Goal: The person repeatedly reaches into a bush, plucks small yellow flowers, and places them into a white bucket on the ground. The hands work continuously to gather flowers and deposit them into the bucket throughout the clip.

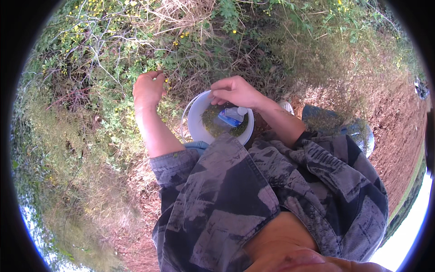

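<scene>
My left hand (148, 87) reaches into leafy plants with small yellow flowers (166, 81), thumb and fingertips close together; whether a stem or flower is between them is too small to tell. Over the far rim of a white plastic bucket (195, 117) hangs my right hand (234, 91), fingers bent and thumb near them, with nothing plainly visible in its grasp. Inside the bucket, a clear plastic bottle (231, 116) with a blue label and white cap lies on loose green and yellowish plant bits (208, 119). The bucket's thin handle (182, 124) hangs at its left side.
Bare, pale branches (98, 51) stick out of the growth at the upper left. Dry straw (185, 12) lies at the top. Blue items (317, 117), unclear in kind, are to the right behind wispy grass. Reddish-brown soil (396, 136) stretches along the right side.
</scene>
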`<state>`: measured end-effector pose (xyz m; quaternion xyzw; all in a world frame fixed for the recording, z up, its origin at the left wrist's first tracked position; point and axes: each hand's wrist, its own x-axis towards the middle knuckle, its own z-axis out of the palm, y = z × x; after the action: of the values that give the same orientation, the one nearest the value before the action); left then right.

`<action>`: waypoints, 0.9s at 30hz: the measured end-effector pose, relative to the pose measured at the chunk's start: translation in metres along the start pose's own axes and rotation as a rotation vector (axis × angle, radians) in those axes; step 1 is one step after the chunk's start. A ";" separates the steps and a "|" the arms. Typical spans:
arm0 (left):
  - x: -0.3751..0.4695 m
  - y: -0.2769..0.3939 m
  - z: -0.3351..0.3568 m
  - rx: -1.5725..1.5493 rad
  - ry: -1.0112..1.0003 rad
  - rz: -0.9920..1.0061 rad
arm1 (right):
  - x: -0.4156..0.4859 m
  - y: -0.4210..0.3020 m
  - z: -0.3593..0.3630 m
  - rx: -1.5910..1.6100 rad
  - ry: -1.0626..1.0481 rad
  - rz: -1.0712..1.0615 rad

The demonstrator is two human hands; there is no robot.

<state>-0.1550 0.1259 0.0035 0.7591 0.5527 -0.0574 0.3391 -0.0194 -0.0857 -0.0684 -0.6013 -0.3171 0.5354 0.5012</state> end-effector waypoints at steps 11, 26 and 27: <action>-0.007 0.020 0.050 -0.006 -0.331 0.550 | 0.041 0.134 -0.190 -0.996 0.851 0.416; -0.009 0.025 0.057 0.193 -0.283 0.469 | 0.041 0.151 -0.184 -1.126 0.805 0.296; -0.008 0.025 0.058 0.191 -0.278 0.481 | 0.041 0.149 -0.183 -1.099 0.802 0.276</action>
<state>-0.1197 0.0820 -0.0257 0.8817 0.2972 -0.1307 0.3423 0.1427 -0.1403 -0.2363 -0.9542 -0.2532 0.0924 0.1296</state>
